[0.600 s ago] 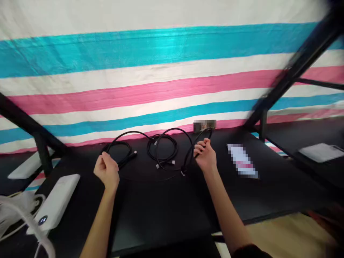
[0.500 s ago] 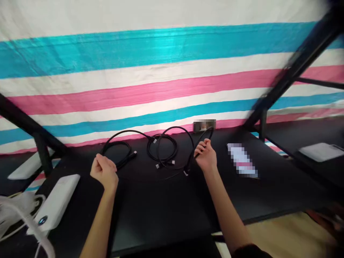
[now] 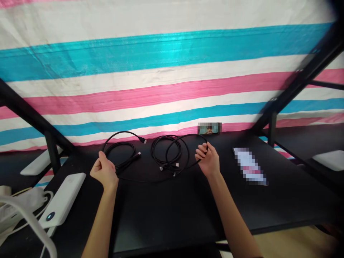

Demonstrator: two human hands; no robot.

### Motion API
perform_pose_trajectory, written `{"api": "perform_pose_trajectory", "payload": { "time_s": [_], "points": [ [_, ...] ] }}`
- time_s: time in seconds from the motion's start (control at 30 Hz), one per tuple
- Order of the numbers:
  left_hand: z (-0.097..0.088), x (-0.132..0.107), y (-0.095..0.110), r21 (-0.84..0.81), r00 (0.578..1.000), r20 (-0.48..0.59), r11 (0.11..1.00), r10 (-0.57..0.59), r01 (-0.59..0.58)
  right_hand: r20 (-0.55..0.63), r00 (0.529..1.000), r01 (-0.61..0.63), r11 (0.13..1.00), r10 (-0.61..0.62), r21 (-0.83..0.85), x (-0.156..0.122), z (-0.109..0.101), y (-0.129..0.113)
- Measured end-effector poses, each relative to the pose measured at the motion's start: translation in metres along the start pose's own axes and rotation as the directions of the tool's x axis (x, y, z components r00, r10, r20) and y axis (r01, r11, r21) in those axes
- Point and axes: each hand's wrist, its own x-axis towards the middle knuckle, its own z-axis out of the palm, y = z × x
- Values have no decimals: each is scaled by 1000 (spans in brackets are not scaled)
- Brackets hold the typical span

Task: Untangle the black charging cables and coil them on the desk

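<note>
Two bare arms in view, both from the near edge, leaning toward each other as they run far. Left forearm (image 3: 101, 218) rises fairly steeply; left wrist (image 3: 110, 187) bends so the left hand (image 3: 104, 171) tips left. Hand closed, fingers curled in, tips drawn together at its far end in a pinch. Right forearm (image 3: 236, 213) slants more, far and left. Right wrist (image 3: 214, 175) nearly straight. Right hand (image 3: 208, 157) slightly farther out; right fingers (image 3: 200, 152) curled in a row on its left side, thumb closing at the far end. Hands well apart.
</note>
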Motion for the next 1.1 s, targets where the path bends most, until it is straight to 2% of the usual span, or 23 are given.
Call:
{"api": "perform_pose_trajectory", "payload": {
  "time_s": [0.13, 0.37, 0.5, 0.67, 0.9, 1.1],
  "points": [
    [-2, 6, 1, 0, 998, -56, 1000, 14, -14, 22, 1000, -15, 999, 14, 51, 0, -1, -2],
    [-12, 24, -1, 15, 980, -197, 1000, 19, -17, 104, 994, -3, 959, -27, 282, 1, -12, -12],
    [-21, 35, -4, 30, 964, -258, 997, 70, -64, 122, 991, 9, 952, -49, 307, 3, -16, -17],
    [-28, 45, -6, 21, 944, -319, 996, 89, -87, 113, 985, 85, 941, -128, 326, 4, -24, -27],
    [-27, 44, -6, 45, 936, -340, 995, 94, -84, 78, 972, 181, 915, -223, 362, 4, -29, -36],
    [-28, 42, -5, 69, 943, -322, 995, 86, -68, 81, 964, 214, 922, -252, 323, 0, -25, -36]
  ]
}}
